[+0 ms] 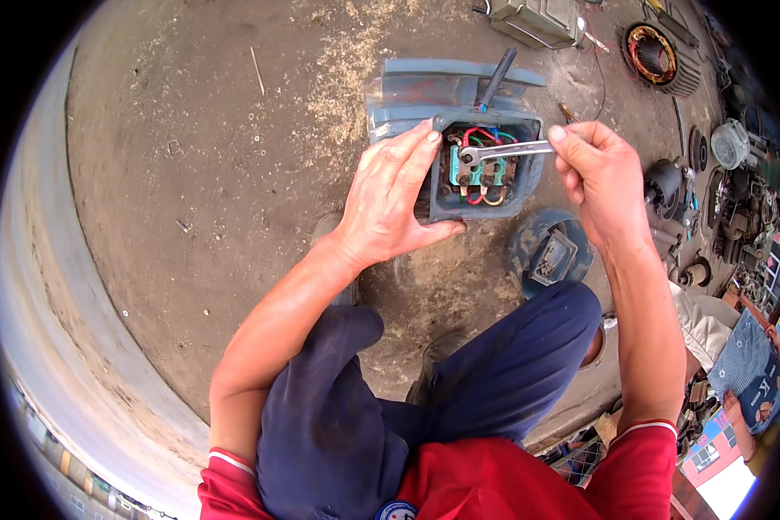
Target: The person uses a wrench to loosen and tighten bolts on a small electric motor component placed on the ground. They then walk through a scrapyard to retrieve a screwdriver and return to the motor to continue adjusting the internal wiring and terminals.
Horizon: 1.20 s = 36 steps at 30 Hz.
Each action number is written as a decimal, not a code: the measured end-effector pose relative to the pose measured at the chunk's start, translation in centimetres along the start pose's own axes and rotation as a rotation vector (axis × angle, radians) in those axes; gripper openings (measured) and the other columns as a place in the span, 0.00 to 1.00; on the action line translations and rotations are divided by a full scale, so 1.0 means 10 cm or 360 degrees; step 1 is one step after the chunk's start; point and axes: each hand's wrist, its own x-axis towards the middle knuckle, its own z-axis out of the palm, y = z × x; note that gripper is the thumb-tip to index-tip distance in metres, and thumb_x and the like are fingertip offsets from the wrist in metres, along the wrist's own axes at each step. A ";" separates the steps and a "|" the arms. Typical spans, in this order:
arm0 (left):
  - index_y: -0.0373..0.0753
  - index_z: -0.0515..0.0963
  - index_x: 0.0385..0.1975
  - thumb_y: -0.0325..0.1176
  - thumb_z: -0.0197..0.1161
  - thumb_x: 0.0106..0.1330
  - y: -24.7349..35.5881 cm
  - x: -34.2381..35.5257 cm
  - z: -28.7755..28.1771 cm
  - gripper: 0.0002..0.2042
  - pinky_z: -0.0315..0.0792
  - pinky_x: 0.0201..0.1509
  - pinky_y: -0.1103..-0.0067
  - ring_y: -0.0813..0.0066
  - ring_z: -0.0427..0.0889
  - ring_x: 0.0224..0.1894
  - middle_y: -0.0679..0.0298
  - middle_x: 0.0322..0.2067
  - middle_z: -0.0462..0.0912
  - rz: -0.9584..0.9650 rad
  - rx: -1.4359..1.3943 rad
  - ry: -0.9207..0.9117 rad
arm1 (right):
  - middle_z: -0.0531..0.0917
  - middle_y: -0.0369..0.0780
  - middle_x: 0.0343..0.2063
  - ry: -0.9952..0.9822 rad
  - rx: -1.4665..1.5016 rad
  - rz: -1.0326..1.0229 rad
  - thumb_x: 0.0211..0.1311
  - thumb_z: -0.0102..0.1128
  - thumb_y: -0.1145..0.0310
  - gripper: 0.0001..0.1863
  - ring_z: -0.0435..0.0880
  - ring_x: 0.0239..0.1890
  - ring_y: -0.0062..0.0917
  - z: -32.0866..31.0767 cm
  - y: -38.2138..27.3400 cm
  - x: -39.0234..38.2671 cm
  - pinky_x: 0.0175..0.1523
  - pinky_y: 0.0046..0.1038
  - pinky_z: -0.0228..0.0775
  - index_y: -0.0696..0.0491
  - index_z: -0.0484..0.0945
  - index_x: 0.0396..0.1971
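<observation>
A grey-blue motor (459, 80) lies on the ground in front of me, its square terminal box (520, 201) uncovered. Inside the box sits a turquoise terminal block (477, 178) with red, green and pale wires around its posts. My right hand (594, 165) grips a steel wrench (513, 150) by its far end. The wrench's head rests over an upper left post of the block; whether it sits on a nut is too small to tell. My left hand (394, 191), fingers stretched out, lies flat against the left edge of the box. A dark cable (497, 80) leaves the box at the top.
Right of my knee stands a round blue motor cover (524, 251) with a small square lid (555, 257) in it. An open stator with copper windings (652, 54) lies at the far right, near a metal case (537, 19). Motor parts crowd the right side, where another person sits.
</observation>
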 end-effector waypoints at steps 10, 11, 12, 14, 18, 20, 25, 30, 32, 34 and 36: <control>0.37 0.63 0.71 0.50 0.85 0.37 0.06 -0.11 -0.03 0.57 0.63 0.70 0.54 0.48 0.69 0.68 0.49 0.64 0.72 -0.0115 0.0252 -0.0032 | 0.87 0.50 0.27 -0.0524 -0.1907 -0.1581 0.53 0.66 0.68 0.12 0.90 0.29 0.37 1.14 -0.70 0.07 0.32 0.33 0.81 0.63 0.83 0.32; 0.38 0.65 0.69 0.50 0.82 0.43 -0.01 -0.22 0.01 0.51 0.63 0.70 0.55 0.49 0.69 0.68 0.50 0.64 0.72 -0.0453 -0.0212 -0.0086 | 0.87 0.51 0.25 -0.0489 -0.1840 -0.1768 0.46 0.66 0.69 0.11 0.90 0.28 0.42 1.25 -0.57 -0.07 0.31 0.37 0.82 0.61 0.83 0.28; 0.37 0.67 0.68 0.48 0.77 0.49 -0.03 -0.22 0.00 0.44 0.62 0.71 0.56 0.49 0.69 0.69 0.50 0.64 0.72 -0.0487 -0.0165 -0.0112 | 0.87 0.49 0.23 -0.0462 -0.1789 -0.1976 0.44 0.68 0.66 0.12 0.90 0.27 0.38 1.29 -0.41 -0.23 0.29 0.36 0.82 0.59 0.83 0.26; 0.36 0.73 0.64 0.40 0.65 0.63 -0.05 -0.18 -0.02 0.29 0.59 0.74 0.59 0.49 0.67 0.71 0.49 0.67 0.70 -0.0262 0.0429 -0.0145 | 0.86 0.48 0.21 -0.0337 -0.1968 -0.1975 0.49 0.63 0.67 0.12 0.89 0.22 0.33 1.27 -0.02 -0.56 0.23 0.33 0.79 0.61 0.82 0.29; 0.32 0.72 0.64 0.52 0.72 0.55 0.01 -0.22 -0.15 0.40 0.58 0.73 0.51 0.42 0.63 0.72 0.44 0.70 0.65 -0.0139 0.0352 -0.0073 | 0.76 0.37 0.18 -0.0248 -0.1739 -0.1569 0.56 0.65 0.65 0.09 0.82 0.19 0.27 0.76 0.56 -0.95 0.24 0.30 0.74 0.53 0.80 0.34; 0.33 0.72 0.64 0.54 0.73 0.54 0.04 -0.21 -0.10 0.41 0.58 0.73 0.51 0.40 0.62 0.72 0.44 0.70 0.63 -0.0131 0.0321 -0.0061 | 0.81 0.41 0.21 -0.0418 -0.1492 -0.1406 0.60 0.67 0.66 0.07 0.85 0.23 0.30 0.41 0.62 -0.92 0.25 0.31 0.76 0.50 0.82 0.36; 0.36 0.73 0.64 0.55 0.71 0.58 0.10 -0.20 -0.05 0.38 0.58 0.73 0.49 0.36 0.61 0.72 0.42 0.70 0.62 -0.0116 0.0385 -0.0100 | 0.80 0.32 0.23 -0.0136 0.0124 -0.0472 0.71 0.60 0.73 0.04 0.75 0.24 0.13 0.01 0.51 -0.51 0.30 0.21 0.70 0.56 0.81 0.42; 0.35 0.72 0.63 0.54 0.68 0.64 0.10 -0.30 -0.14 0.34 0.57 0.73 0.52 0.39 0.61 0.72 0.43 0.70 0.63 -0.0192 0.0207 -0.0053 | 0.81 0.31 0.25 -0.0140 -0.0170 -0.0542 0.71 0.61 0.74 0.07 0.76 0.27 0.12 0.21 0.11 -0.46 0.32 0.18 0.69 0.60 0.80 0.44; 0.34 0.72 0.62 0.50 0.69 0.65 0.18 -0.26 -0.16 0.32 0.59 0.73 0.53 0.41 0.63 0.72 0.44 0.69 0.65 -0.0184 0.0198 -0.0039 | 0.79 0.29 0.31 0.0003 -0.0323 -0.0770 0.72 0.63 0.71 0.08 0.75 0.31 0.10 0.33 0.45 -0.66 0.38 0.16 0.69 0.57 0.78 0.45; 0.33 0.73 0.61 0.46 0.70 0.65 0.21 -0.21 -0.20 0.30 0.61 0.72 0.55 0.42 0.65 0.70 0.45 0.68 0.67 -0.0175 0.0213 -0.0011 | 0.81 0.34 0.34 0.0135 -0.0089 -0.0608 0.69 0.64 0.73 0.07 0.77 0.34 0.14 0.44 0.88 -0.80 0.39 0.19 0.72 0.59 0.78 0.41; 0.33 0.73 0.60 0.42 0.70 0.66 0.19 -0.25 -0.17 0.28 0.64 0.70 0.56 0.44 0.68 0.68 0.46 0.66 0.69 -0.0211 0.0212 -0.0004 | 0.80 0.34 0.36 0.0249 0.0142 -0.0501 0.70 0.63 0.74 0.06 0.77 0.36 0.13 0.58 1.32 -0.93 0.43 0.20 0.72 0.58 0.76 0.42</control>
